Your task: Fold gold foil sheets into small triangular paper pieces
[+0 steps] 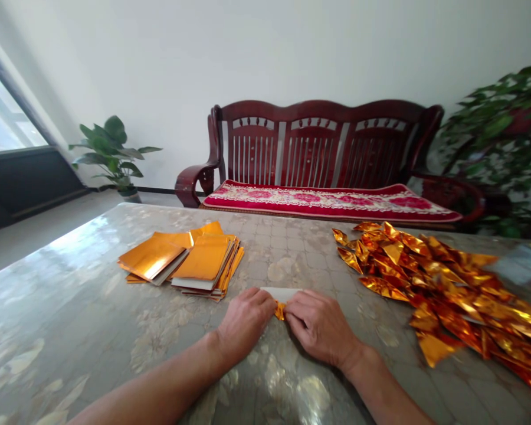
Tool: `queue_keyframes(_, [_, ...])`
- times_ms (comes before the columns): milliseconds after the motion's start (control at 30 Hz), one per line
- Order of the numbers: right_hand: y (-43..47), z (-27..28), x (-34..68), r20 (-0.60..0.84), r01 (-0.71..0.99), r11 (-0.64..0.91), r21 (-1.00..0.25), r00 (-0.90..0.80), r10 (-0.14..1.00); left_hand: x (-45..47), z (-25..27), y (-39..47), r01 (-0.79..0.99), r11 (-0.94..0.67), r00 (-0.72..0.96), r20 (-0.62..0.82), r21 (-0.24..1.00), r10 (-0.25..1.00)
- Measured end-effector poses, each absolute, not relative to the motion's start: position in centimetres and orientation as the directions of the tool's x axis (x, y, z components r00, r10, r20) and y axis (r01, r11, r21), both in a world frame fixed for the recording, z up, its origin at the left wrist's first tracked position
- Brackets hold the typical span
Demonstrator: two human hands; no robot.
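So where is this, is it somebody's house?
Probably yes, a living room in a home. A carved wooden bench with a red cushion stands by the wall, with potted plants at the sides. Both hands, left hand and right hand, press a gold paper on the table.

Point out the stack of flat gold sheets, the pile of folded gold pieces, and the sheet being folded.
stack of flat gold sheets [203, 260], head view, top sheet
pile of folded gold pieces [442, 283], head view, middle of heap
sheet being folded [281, 293], head view, white edge between the hands

Sheet stack [183, 261] left, folded pile [442, 289] right — hands' paper [281, 300] between.
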State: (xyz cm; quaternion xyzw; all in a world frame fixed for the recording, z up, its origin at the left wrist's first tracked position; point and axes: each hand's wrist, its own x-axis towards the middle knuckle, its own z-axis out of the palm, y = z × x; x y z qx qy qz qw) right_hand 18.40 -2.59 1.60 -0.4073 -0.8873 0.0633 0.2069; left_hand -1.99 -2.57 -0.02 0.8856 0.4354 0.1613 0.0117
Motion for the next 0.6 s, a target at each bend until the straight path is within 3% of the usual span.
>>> queue_keyframes(267, [-0.8,0.1,19.7,0.311,0.729,0.558,-0.396,-0.465,0.829,-2.1,0.5,-1.8,0.773,-0.548,0.485,0.26,0.318,0.835])
queue_keyframes(600, [0.6,0.3,19.9,0.247,0.773,0.454,-0.443,-0.381,0.891,-2.5,0.9,-0.1,0.826,-0.431,0.377,0.213,0.363,0.901])
